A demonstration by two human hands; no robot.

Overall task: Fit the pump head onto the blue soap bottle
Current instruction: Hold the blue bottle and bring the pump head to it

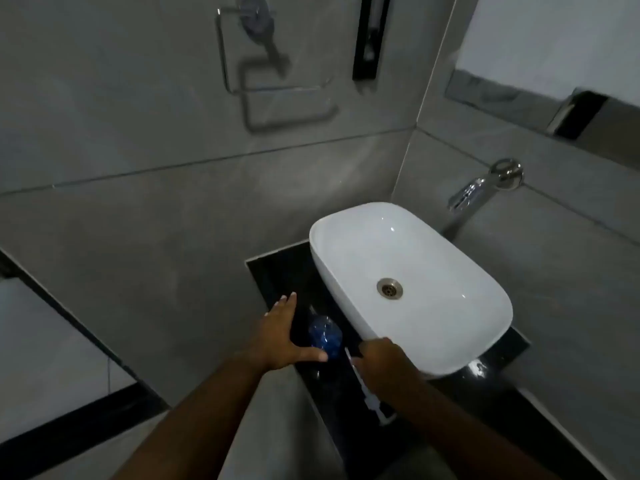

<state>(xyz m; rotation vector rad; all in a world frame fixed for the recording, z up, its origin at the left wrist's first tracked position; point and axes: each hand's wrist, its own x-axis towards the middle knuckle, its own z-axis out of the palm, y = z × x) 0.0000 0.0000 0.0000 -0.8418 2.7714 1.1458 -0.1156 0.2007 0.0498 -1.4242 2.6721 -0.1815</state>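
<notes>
Black glossy surface [277,271] in grey-tiled corner carries white basin [450,341] and blue soap bottle [325,336]. Left hand [282,336] fingers spread wide beside bottle, holding nothing. Right hand [384,367] covers pump head [372,400]; grip unclear.

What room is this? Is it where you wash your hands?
Yes, most likely a bathroom or washroom. A white basin with a drain sits on a dark counter, a chrome tap sticks out of the grey tiled wall, and a blue soap bottle stands beside the basin.
</notes>
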